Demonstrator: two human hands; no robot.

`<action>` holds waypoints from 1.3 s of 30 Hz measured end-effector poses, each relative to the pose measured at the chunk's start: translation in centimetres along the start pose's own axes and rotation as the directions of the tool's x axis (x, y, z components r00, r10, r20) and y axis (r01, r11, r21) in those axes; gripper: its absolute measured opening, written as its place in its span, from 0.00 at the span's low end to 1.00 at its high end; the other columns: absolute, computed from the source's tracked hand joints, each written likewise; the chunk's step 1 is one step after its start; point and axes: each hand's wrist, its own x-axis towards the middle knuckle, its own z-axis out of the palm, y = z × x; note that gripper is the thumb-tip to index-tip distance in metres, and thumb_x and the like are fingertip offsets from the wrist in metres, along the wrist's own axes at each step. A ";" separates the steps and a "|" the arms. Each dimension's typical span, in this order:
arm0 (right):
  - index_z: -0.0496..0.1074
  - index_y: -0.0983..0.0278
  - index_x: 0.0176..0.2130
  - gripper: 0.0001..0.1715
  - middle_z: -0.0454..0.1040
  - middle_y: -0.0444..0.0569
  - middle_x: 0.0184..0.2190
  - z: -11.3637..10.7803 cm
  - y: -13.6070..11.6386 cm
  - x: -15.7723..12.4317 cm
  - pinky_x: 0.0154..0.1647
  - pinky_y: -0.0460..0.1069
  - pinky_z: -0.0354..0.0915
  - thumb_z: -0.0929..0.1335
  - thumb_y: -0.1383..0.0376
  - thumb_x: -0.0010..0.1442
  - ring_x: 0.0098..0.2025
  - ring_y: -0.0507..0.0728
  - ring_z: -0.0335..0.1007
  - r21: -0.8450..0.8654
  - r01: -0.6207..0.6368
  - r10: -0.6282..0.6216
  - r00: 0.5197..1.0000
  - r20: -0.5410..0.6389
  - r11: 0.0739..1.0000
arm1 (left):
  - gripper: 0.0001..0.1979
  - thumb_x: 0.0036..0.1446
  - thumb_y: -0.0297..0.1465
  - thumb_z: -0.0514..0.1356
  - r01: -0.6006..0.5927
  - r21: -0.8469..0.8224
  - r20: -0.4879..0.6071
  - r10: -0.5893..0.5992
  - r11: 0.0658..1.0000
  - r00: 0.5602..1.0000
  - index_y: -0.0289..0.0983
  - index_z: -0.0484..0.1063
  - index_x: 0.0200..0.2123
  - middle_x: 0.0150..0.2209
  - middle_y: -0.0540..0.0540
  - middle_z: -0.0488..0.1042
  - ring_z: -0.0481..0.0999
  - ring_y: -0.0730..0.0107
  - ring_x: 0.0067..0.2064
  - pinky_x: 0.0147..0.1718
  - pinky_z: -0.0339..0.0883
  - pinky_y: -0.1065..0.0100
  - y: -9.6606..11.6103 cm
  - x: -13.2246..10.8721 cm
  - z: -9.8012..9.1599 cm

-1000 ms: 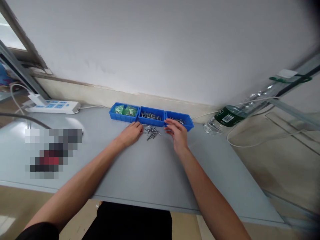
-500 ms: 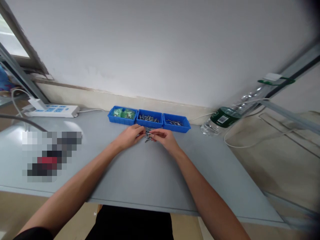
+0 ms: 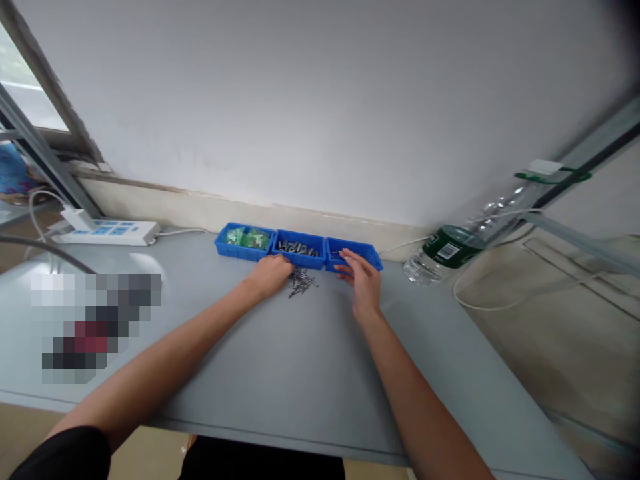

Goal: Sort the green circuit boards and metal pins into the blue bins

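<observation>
A small heap of grey metal screws (image 3: 301, 282) lies on the grey table (image 3: 280, 373) in front of three joined blue bins. My left hand (image 3: 271, 275) rests knuckles-up at the heap's left edge, fingers curled onto the table. My right hand (image 3: 363, 280) hovers over the front edge of the right blue bin (image 3: 369, 254), fingers spread apart and nothing visible in them. The middle bin (image 3: 299, 247) holds grey metal parts. The left bin (image 3: 245, 239) holds green pieces.
A white power strip (image 3: 107, 231) with a plugged cable lies at the back left. A plastic bottle (image 3: 453, 249) with a green label lies on its side at the right, with a white cable (image 3: 500, 300) beyond it. A blurred patch covers the table's left part.
Half a second ago both hands met over the screw heap, fingers pinched. Since then my right hand has moved right to the right bin and opened; my left hand stayed by the heap.
</observation>
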 end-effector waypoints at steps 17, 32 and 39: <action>0.83 0.60 0.36 0.17 0.83 0.51 0.37 0.7 0.0 -0.7 0.33 0.52 0.69 0.76 0.53 0.49 0.29 0.56 0.74 -0.074 -0.014 0.028 0.982 0.189 0.997 | 0.12 0.60 0.26 0.57 -0.099 -0.329 -0.039 0.091 0.939 0.995 0.37 0.80 0.42 0.33 0.45 0.80 0.78 0.65 0.34 0.36 0.73 0.65 -1.4 0.4 -1.8; 0.84 0.60 0.34 0.18 0.83 0.50 0.32 1.9 0.5 -1.9 0.41 0.54 0.74 0.81 0.55 0.44 0.33 0.57 0.78 -0.016 -0.164 0.152 0.871 0.466 0.986 | 0.05 0.55 0.32 0.67 -0.002 -0.650 0.000 0.003 0.760 1.000 0.37 0.79 0.35 0.32 0.45 0.84 0.84 0.65 0.35 0.38 0.78 0.66 -1.2 0.2 -3.2; 0.83 0.60 0.40 0.23 0.83 0.53 0.44 0.7 0.3 -0.2 0.44 0.56 0.75 0.80 0.58 0.42 0.41 0.61 0.80 0.085 -0.006 0.009 0.999 -0.033 0.996 | 0.09 0.59 0.27 0.59 -0.026 -0.168 0.013 0.028 0.985 1.000 0.38 0.81 0.38 0.37 0.43 0.83 0.82 0.61 0.38 0.39 0.74 0.64 -2.7 0.3 -0.5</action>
